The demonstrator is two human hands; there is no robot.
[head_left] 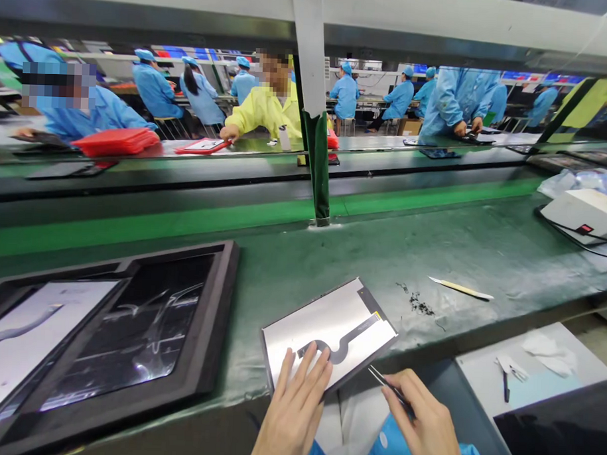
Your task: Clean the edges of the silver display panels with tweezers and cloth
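Note:
A flat display panel (300, 323) lies silver back up at the front edge of the green bench, its dark curved ribbon cable (341, 351) running across it. My left hand (300, 393) rests on the panel's lower left with the fingers stretched out, over one end of the cable. My right hand (416, 414) is closed around a pair of tweezers (394, 392) just beyond the panel's right edge. The tweezers' tips point up and left, slightly apart, with nothing visible between them.
On the left, a black foam tray (221, 317) holds more panels. A craft knife (461, 289) lies near small black scraps (420, 304). A white box (585, 214) with cables stands at right. Below, a drawer (478, 366) holds tools. Across the line, people in blue and yellow work.

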